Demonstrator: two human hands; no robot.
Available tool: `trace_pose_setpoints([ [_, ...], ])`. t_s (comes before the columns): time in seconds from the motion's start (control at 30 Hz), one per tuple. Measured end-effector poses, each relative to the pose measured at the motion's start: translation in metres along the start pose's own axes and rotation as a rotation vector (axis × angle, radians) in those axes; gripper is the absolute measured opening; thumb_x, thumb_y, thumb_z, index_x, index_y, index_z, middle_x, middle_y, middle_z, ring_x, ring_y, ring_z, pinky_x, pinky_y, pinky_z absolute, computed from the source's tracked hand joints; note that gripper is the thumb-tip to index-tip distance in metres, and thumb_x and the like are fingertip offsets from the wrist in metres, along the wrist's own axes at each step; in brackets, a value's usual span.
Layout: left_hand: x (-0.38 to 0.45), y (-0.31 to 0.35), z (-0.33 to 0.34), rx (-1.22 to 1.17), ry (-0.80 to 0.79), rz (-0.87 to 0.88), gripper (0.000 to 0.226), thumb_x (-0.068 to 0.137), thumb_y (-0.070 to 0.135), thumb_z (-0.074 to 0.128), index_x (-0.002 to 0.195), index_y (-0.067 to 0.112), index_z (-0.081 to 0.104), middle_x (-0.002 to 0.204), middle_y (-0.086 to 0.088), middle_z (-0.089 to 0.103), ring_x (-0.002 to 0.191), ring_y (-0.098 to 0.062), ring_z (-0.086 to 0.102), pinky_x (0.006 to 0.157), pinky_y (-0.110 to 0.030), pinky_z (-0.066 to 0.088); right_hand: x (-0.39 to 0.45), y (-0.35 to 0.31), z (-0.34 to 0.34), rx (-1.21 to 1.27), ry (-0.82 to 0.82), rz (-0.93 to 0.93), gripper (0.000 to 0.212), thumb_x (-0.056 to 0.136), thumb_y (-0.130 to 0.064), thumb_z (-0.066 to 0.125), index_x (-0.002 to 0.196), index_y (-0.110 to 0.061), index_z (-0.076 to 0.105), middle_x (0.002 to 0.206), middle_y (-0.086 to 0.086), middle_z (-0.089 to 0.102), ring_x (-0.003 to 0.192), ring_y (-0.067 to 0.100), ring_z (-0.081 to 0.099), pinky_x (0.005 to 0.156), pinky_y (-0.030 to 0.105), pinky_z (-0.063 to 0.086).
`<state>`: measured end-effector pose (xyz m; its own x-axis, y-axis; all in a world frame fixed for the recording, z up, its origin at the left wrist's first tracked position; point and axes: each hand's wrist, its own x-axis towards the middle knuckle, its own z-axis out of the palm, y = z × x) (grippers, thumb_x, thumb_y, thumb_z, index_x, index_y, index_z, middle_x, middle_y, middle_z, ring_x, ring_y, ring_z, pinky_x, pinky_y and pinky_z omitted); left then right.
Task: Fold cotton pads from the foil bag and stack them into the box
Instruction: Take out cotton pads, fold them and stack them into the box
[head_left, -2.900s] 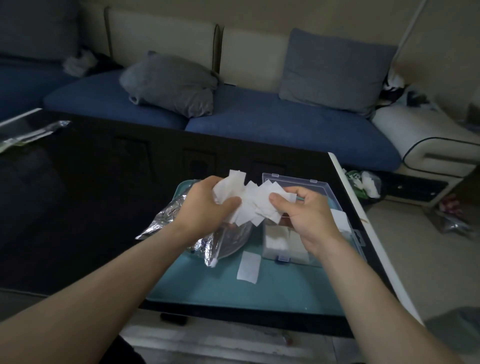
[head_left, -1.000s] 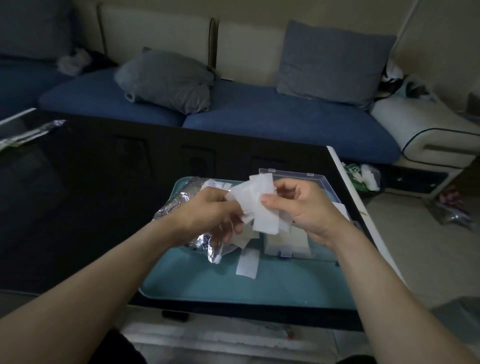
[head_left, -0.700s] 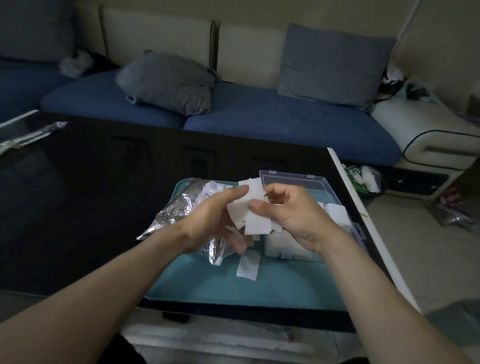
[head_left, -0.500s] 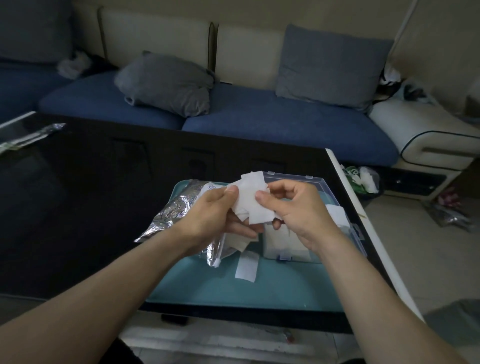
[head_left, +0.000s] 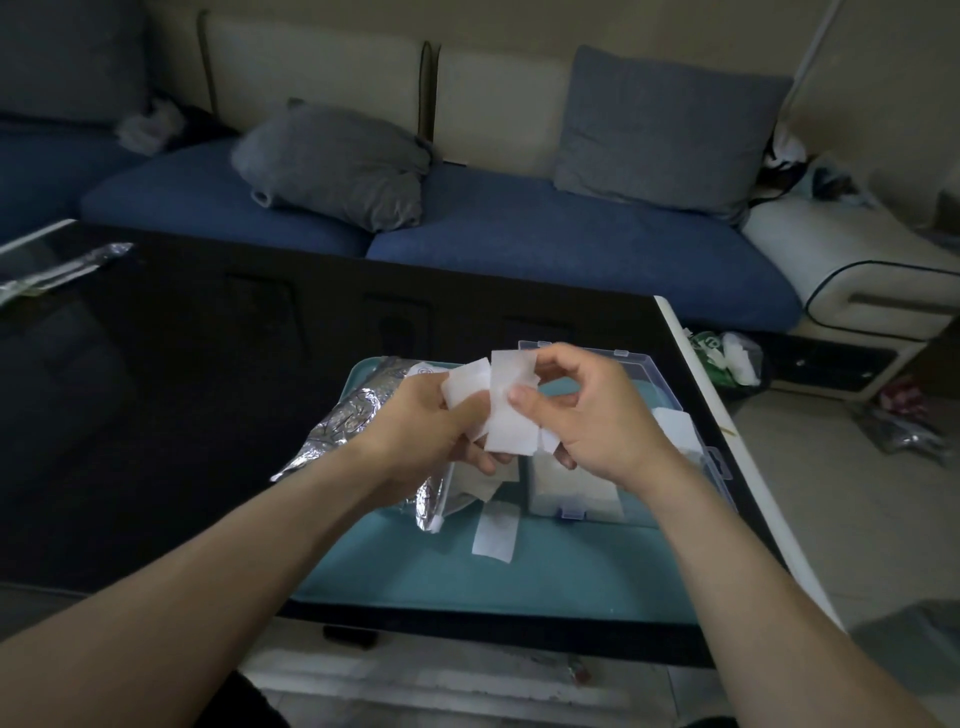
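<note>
Both hands hold cotton pads above teal tray, foil bag to the left, box to the right.

L to R: black glossy tabletop (head_left: 171, 374) carries teal tray (head_left: 519, 577); crumpled foil bag (head_left: 358, 421) lies on tray's left part, its open end near the front w/ pads showing inside; left hand (head_left: 426, 421) above the bag, fingers curled round a few cotton pads (head_left: 465, 387); just beside it right hand (head_left: 597, 415) pinches one white pad (head_left: 511, 415) betw. thumb and fingers, pad upright, overlapping those in the left; a single loose pad (head_left: 496, 535) lies flat on tray below the hands; clear plastic box (head_left: 691, 452) sits on tray's right part, lid open toward the back, a stack of folded pads (head_left: 571, 488) inside at front; blue sofa w/ grey cushions behind.
</note>
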<state>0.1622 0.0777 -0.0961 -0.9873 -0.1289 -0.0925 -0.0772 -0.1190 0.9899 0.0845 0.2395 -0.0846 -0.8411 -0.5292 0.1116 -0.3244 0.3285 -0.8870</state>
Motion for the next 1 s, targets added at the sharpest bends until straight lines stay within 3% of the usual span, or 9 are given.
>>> trace_pose_setpoints([
  [0.17,0.0,0.008,0.0,-0.272,-0.127,-0.104,0.027,0.104,0.016,0.044,0.116,-0.002,0.062,0.105,-0.027,0.07,0.091,-0.038,0.07,0.063,-0.03,0.061,0.001,-0.005,0.01,-0.069,0.144,-0.116,0.02,0.092,-0.024,0.072,0.104,-0.036,0.061,0.106,-0.015,0.064,0.076,0.011,0.066,0.056,0.022,0.047],
  [0.3,0.0,-0.001,-0.003,-0.092,-0.083,0.003,0.025,0.095,-0.005,0.055,0.119,-0.011,0.058,0.09,-0.019,0.073,0.071,-0.027,0.072,0.062,-0.027,0.06,0.002,-0.007,0.013,-0.2,0.253,-0.203,0.008,0.093,-0.028,0.07,0.1,-0.027,0.066,0.099,-0.014,0.061,0.077,0.001,0.057,0.067,0.01,0.043],
  [0.4,0.0,-0.002,-0.002,-0.02,-0.034,0.021,0.021,0.094,-0.006,0.056,0.115,-0.012,0.058,0.077,-0.016,0.073,0.062,-0.025,0.071,0.059,-0.026,0.059,0.002,-0.007,0.012,-0.207,0.362,-0.256,0.003,0.093,-0.025,0.071,0.092,-0.022,0.072,0.091,-0.016,0.061,0.082,0.001,0.061,0.069,0.006,0.044],
  [0.5,0.0,-0.001,-0.002,-0.014,-0.008,0.042,0.018,0.095,-0.006,0.055,0.112,-0.01,0.058,0.077,-0.019,0.072,0.061,-0.026,0.07,0.058,-0.027,0.06,0.001,-0.008,0.01,-0.069,0.425,-0.258,0.004,0.094,-0.02,0.07,0.094,-0.018,0.073,0.083,-0.012,0.068,0.077,0.003,0.065,0.068,0.01,0.048],
  [0.6,0.0,-0.002,-0.004,0.013,0.064,0.041,0.015,0.095,-0.006,0.055,0.11,-0.006,0.059,0.079,-0.019,0.072,0.062,-0.028,0.07,0.059,-0.03,0.061,0.002,-0.011,0.002,0.23,0.524,-0.152,0.004,0.094,-0.018,0.07,0.091,-0.016,0.071,0.07,-0.001,0.071,0.063,0.011,0.067,0.061,0.024,0.054],
  [0.7,0.003,-0.003,-0.006,0.002,0.187,0.062,0.019,0.095,-0.005,0.057,0.114,-0.006,0.058,0.093,-0.019,0.073,0.073,-0.033,0.074,0.061,-0.032,0.061,-0.002,-0.016,-0.004,0.457,0.343,0.054,0.006,0.089,-0.016,0.074,0.093,-0.013,0.071,0.068,0.001,0.072,0.06,0.012,0.065,0.057,0.026,0.051],
  [0.8,0.007,-0.004,-0.005,-0.004,0.239,0.105,0.02,0.095,-0.004,0.057,0.114,-0.003,0.06,0.102,-0.017,0.073,0.084,-0.029,0.074,0.066,-0.035,0.061,-0.006,-0.015,0.007,0.255,0.149,0.098,0.011,0.086,-0.015,0.078,0.093,-0.01,0.071,0.069,0.005,0.074,0.057,0.014,0.068,0.055,0.025,0.055],
  [0.9,0.006,-0.003,0.002,0.007,0.215,0.104,0.015,0.098,0.002,0.053,0.109,0.005,0.063,0.097,-0.012,0.075,0.089,-0.027,0.074,0.075,-0.041,0.061,-0.006,-0.013,0.018,0.11,0.225,0.095,0.015,0.085,-0.018,0.08,0.089,-0.011,0.068,0.065,0.003,0.073,0.053,0.016,0.07,0.052,0.027,0.057],
  [1.0,0.005,0.0,0.009,-0.064,0.187,0.113,0.019,0.103,0.005,0.045,0.096,0.007,0.063,0.08,-0.001,0.074,0.081,-0.019,0.074,0.074,-0.038,0.062,-0.004,-0.014,0.02,-0.011,0.267,0.09,0.019,0.086,-0.025,0.079,0.095,-0.016,0.065,0.068,-0.002,0.071,0.05,0.013,0.069,0.05,0.024,0.057],
])
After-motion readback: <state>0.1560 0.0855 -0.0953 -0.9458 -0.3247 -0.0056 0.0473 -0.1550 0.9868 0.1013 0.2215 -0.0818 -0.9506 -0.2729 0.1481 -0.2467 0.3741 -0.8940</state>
